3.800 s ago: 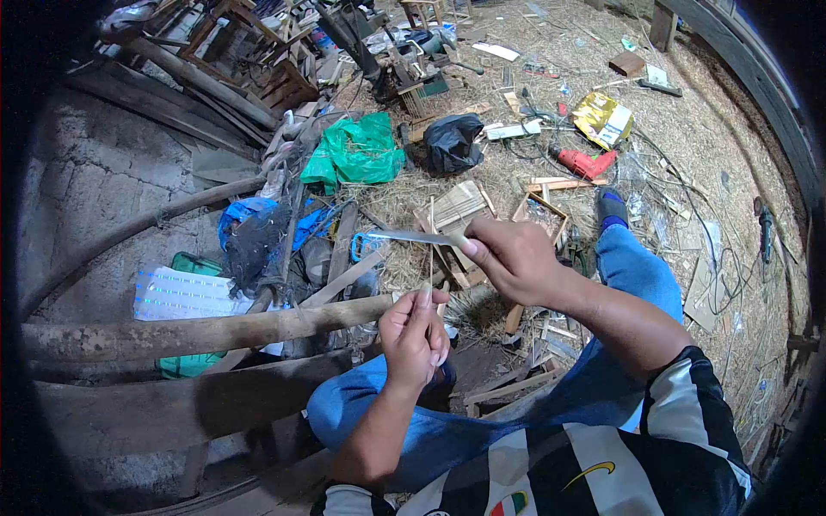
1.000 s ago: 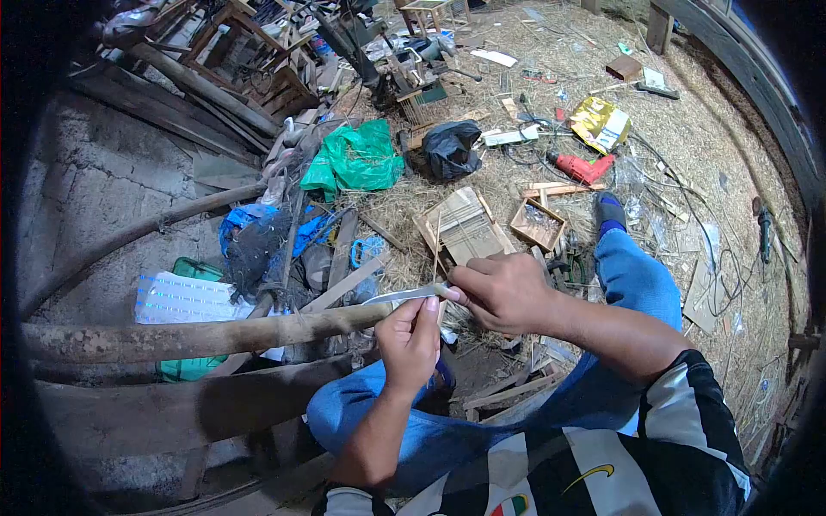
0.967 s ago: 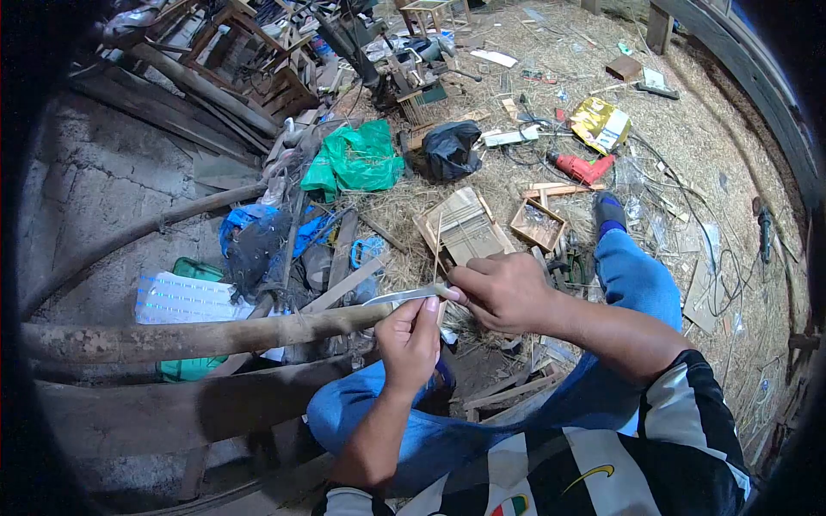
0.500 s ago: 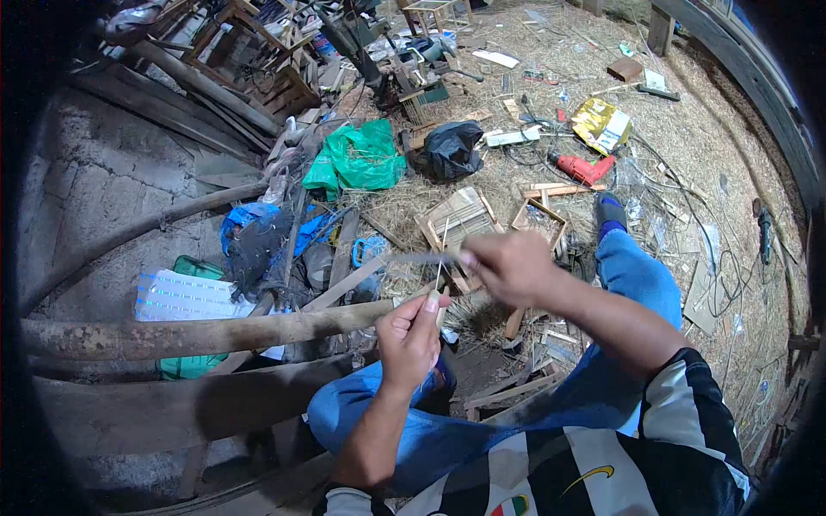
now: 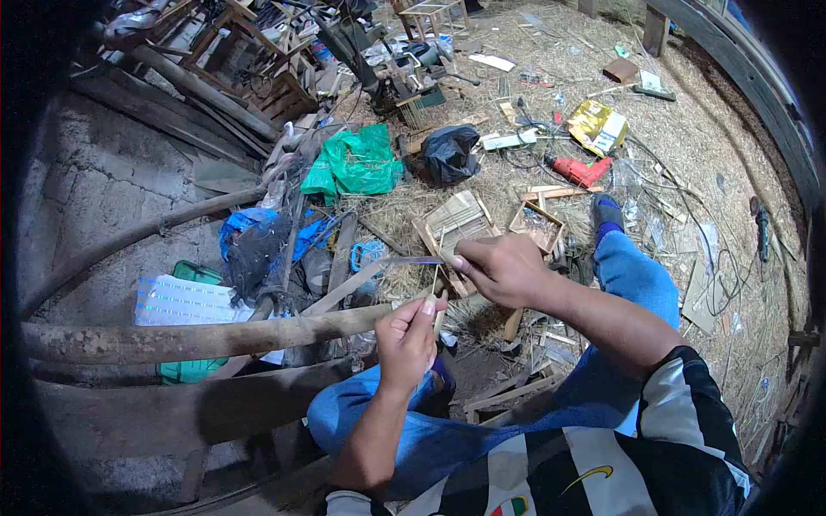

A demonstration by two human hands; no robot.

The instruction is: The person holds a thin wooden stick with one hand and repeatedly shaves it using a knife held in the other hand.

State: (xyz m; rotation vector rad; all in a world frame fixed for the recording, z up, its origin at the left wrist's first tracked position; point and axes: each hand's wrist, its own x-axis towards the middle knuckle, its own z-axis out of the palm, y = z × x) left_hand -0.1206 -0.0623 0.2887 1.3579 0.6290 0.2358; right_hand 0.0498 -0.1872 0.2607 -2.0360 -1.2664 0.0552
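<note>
Black-and-white striped cloth is nearest, the shirt [image 5: 516, 469] of the person sitting in front of me, with blue jeans [image 5: 637, 279] below it, knees spread. Just past the near knee, the left hand [image 5: 409, 340] has a thin stick [image 5: 434, 282] pinched between thumb and fingers, its slim upper part rising from the grip. A little further out, the right hand [image 5: 508, 271] is closed around a knife [image 5: 413, 260], the fingers hiding its handle. The blade points left and crosses the line of the stick above the left hand; I cannot tell whether the edge touches the wood.

To the left, a thick pole [image 5: 206, 338] runs toward the left hand, with a white sheet [image 5: 185, 301] just beyond it. Past the hands, a slatted wooden frame [image 5: 465, 219] lies on the straw-strewn floor, and a small wooden box [image 5: 545, 213] sits to its right. Blue scissor handles [image 5: 368, 252] show left of the frame. Further off are a green plastic bag [image 5: 357, 163], a black bag [image 5: 452, 153] beside it, and a red drill [image 5: 581, 168] near a yellow packet [image 5: 592, 123]. Furthest back, a small wooden stool [image 5: 434, 10] stands by jumbled timber.
</note>
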